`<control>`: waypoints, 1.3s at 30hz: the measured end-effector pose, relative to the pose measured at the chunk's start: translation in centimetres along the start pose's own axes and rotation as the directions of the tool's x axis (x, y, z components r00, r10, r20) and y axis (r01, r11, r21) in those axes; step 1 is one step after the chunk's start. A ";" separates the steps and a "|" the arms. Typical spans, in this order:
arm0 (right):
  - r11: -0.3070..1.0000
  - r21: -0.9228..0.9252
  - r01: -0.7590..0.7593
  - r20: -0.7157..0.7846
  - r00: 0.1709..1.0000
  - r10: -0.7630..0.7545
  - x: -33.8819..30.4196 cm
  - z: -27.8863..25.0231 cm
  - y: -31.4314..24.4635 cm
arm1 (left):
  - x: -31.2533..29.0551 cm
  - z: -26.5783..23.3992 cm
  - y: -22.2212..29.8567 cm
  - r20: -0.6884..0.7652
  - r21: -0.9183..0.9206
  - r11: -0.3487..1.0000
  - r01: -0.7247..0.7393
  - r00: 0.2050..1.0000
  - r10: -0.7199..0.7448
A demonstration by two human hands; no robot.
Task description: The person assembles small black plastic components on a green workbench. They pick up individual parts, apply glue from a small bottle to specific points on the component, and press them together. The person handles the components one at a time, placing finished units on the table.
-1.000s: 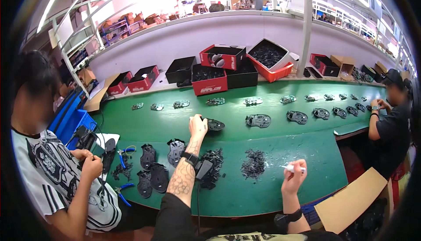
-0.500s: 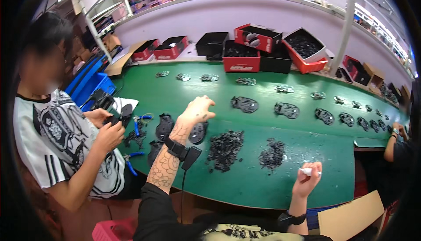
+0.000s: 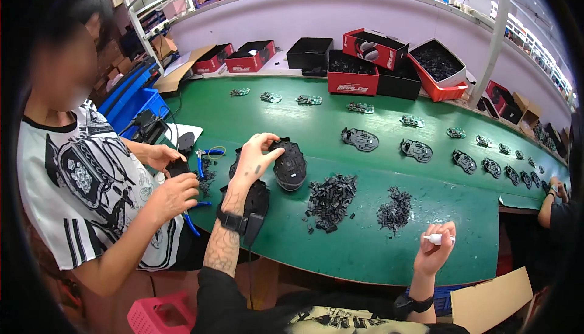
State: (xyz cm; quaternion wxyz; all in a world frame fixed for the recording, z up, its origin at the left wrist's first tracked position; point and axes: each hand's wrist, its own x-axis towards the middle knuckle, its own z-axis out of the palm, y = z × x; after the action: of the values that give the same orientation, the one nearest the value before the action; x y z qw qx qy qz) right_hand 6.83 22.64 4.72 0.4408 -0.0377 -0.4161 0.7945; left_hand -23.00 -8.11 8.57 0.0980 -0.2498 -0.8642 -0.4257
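At the table's left half, my left hand [image 3: 258, 157] pinches the far edge of a black mouse shell [image 3: 291, 167] between thumb and index finger. More black mouse shells [image 3: 257, 203] lie beneath and beside my left forearm, partly hidden by it. My right hand [image 3: 438, 249] is raised over the near right edge of the table, its fingers closed round a small white bottle [image 3: 433, 238]. Between the hands lie a heap of small black plastic parts [image 3: 331, 202] and, further right, a smaller heap of finer black pieces [image 3: 395, 210].
Green circuit boards [image 3: 360, 107] and black mouse bases [image 3: 416, 150] line the green table [image 3: 292, 233]. Boxes [image 3: 353, 75] stand along the back. A co-worker [image 3: 103, 188] at left handles a dark part near blue-handled pliers [image 3: 201, 162]; another person's hand [image 3: 558, 189] shows far right.
My left hand has come down from above the table and closed on the mouse shell's edge. The right hand still holds the bottle. The whole view has shifted slightly.
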 end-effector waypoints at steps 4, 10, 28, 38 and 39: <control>0.992 0.065 -0.110 0.071 0.992 0.105 -1.4 2.6 -0.4 | -4.0 1.1 7.4 0.154 -0.494 0.829 0.260 0.965 -0.211; 0.953 -0.040 -0.299 0.244 0.922 0.300 -4.8 6.8 -0.6 | -13.3 3.1 13.7 0.313 -0.738 0.532 0.415 0.909 -0.274; 0.819 -0.410 0.402 0.675 0.737 -0.023 -5.6 6.6 -5.0 | -17.7 4.9 18.8 0.262 -0.773 0.554 0.309 0.951 -0.165; 0.798 -0.415 0.437 0.699 0.714 -0.028 -5.6 6.8 -5.2 | -18.2 4.6 19.3 0.259 -0.802 0.509 0.313 0.950 -0.177; 0.799 -0.409 0.440 0.706 0.707 -0.028 -5.5 6.7 -5.1 | -18.2 4.7 19.3 0.249 -0.802 0.514 0.306 0.952 -0.178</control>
State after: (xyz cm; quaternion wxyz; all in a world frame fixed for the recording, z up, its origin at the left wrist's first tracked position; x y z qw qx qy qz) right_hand 10.80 15.76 10.94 0.3329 0.1806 -0.7568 0.5327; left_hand 2.74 -0.87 11.95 -0.1508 -0.1713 -0.5896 -0.7748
